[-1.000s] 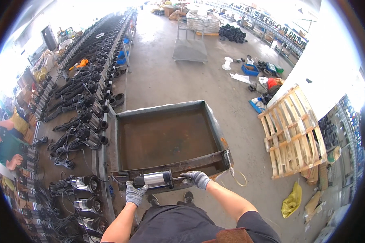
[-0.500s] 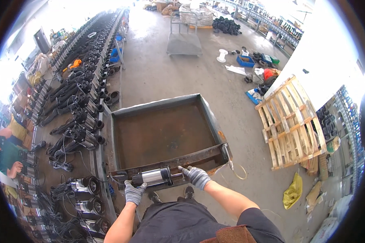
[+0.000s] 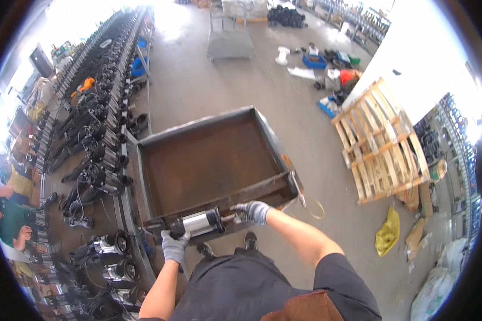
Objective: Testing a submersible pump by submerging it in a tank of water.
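A silver-bodied pump motor [image 3: 198,224] with black ends lies sideways along the near edge of a metal water tank [image 3: 195,122]. Gripping its black left end from below is my left hand [image 3: 174,247], in a grey work glove with the thumb up. At the other end a thin metal shaft [image 3: 228,218] sticks out, and the gloved fingers of my right hand [image 3: 253,212] close around it. A black cable end piece [image 3: 154,227] sits left of the motor. Brownish water or a rusty bottom shows inside the tank.
Rows of similar motors with black cables [image 3: 112,243] fill the bench on the left; a person's hand [image 3: 23,235] shows beyond it. A wooden pallet [image 3: 380,142] leans at the right, near a yellow sack [image 3: 387,232]. A flat trolley [image 3: 230,45] stands far ahead.
My right hand has shifted slightly left and up along the shaft, its fingers now curled more around it. The motor tilts up a little at its right end. The whole view has shifted slightly.
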The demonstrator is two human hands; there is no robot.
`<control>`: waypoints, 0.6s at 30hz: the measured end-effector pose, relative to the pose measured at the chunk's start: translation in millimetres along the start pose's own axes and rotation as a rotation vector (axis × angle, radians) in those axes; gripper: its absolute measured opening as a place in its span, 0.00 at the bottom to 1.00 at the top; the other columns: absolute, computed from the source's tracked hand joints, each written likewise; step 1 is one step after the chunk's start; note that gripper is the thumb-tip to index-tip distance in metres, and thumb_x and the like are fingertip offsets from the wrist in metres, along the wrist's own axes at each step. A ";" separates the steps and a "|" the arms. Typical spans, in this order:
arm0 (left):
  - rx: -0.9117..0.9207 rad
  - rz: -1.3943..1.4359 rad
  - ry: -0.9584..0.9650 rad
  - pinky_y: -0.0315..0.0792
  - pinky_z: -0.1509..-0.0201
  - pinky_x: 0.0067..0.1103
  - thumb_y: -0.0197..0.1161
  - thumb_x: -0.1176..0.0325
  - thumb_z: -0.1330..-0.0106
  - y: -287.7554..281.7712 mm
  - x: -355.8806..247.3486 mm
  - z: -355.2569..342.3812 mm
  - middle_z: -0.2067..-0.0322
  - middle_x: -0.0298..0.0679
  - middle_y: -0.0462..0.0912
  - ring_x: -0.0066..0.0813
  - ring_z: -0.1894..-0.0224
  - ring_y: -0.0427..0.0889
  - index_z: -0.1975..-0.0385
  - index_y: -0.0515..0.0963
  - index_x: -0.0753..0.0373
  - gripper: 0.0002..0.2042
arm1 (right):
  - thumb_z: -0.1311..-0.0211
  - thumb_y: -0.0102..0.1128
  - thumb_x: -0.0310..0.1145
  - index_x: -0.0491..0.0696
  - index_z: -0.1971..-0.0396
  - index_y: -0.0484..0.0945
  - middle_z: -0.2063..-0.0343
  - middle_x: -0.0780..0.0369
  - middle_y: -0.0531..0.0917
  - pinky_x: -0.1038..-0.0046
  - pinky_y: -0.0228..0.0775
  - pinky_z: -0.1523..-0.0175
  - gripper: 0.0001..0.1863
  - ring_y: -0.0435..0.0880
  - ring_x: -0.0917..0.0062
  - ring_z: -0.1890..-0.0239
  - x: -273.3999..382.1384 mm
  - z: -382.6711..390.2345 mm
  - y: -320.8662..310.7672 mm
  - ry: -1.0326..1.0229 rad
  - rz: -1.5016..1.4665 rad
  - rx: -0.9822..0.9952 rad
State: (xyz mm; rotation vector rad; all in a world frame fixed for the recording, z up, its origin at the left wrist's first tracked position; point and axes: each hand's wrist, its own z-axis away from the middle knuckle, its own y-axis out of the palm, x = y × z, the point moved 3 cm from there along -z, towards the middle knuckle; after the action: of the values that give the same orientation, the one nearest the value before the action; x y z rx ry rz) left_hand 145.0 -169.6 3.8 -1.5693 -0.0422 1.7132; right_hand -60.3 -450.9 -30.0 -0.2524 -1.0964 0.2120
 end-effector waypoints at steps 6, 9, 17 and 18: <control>0.004 -0.117 -0.012 0.76 0.51 0.28 0.79 0.60 0.46 -7.5 -3.6 -6.9 0.62 0.46 0.83 0.34 0.61 0.82 0.54 0.67 0.69 0.30 | 0.40 0.66 0.42 0.48 0.41 0.73 0.55 0.47 0.82 0.55 0.73 0.45 0.28 0.80 0.52 0.51 -3.1 63.6 -50.0 -0.093 0.522 -0.835; 0.013 -0.130 -0.024 0.76 0.50 0.29 0.79 0.59 0.46 -8.8 -12.2 -3.5 0.62 0.47 0.83 0.35 0.60 0.82 0.53 0.67 0.69 0.31 | 0.40 0.64 0.41 0.44 0.47 0.75 0.58 0.45 0.82 0.54 0.72 0.44 0.24 0.81 0.50 0.52 -62.2 127.5 -76.3 0.598 0.363 -1.213; 0.026 -0.179 0.011 0.76 0.49 0.30 0.80 0.58 0.46 -5.1 -8.3 5.1 0.61 0.49 0.83 0.38 0.59 0.82 0.51 0.67 0.70 0.33 | 0.38 0.69 0.45 0.45 0.46 0.65 0.67 0.54 0.83 0.62 0.77 0.60 0.30 0.83 0.65 0.68 -168.7 124.4 -108.4 0.766 -0.022 -1.140; -0.026 -0.179 0.005 0.76 0.50 0.30 0.80 0.57 0.46 -18.3 -1.9 10.1 0.61 0.50 0.83 0.39 0.59 0.83 0.50 0.67 0.71 0.33 | 0.37 0.67 0.43 0.48 0.44 0.62 0.69 0.56 0.82 0.66 0.73 0.74 0.29 0.78 0.71 0.80 -97.8 94.7 -113.5 0.673 -0.575 -1.039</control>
State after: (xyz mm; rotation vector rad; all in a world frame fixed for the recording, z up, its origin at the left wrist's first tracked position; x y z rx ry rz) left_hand 145.7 -153.4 17.2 -1.5399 -0.1975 1.5747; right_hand -183.3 -578.4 -37.3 -0.8407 -0.4766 -0.9321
